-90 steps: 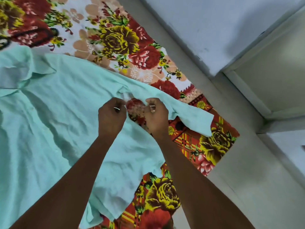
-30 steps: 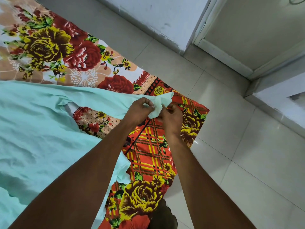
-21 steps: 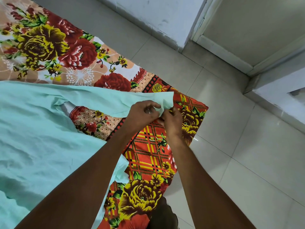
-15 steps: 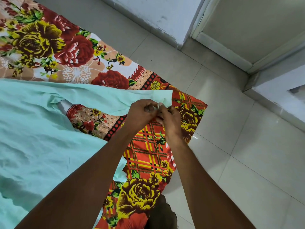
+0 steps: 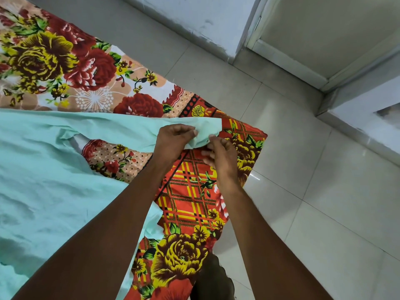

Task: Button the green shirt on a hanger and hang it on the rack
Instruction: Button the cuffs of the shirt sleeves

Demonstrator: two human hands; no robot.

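The pale green shirt (image 5: pixel 47 174) lies spread on a floral sheet (image 5: pixel 65 61) and fills the left half of the view. One sleeve (image 5: pixel 121 131) stretches right toward the sheet's corner. My left hand (image 5: pixel 173 139) pinches the sleeve's cuff (image 5: pixel 207 131) from the left. My right hand (image 5: pixel 220 156) pinches the same cuff from below, fingertips at its lower edge. Any cuff button is hidden by my fingers. No hanger or rack shows.
The sheet ends in a red and yellow plaid corner (image 5: pixel 194 191) on a pale tiled floor (image 5: pixel 303 191). A white wall base (image 5: pixel 194 20) and a door frame (image 5: pixel 287 57) run along the top right. A dark foot (image 5: pixel 212 280) shows at the bottom.
My hands moved from the shirt's underarm out to the sleeve's end and took hold of the cuff. In the last second the fingers shift on the cuff and the view drifts slightly.
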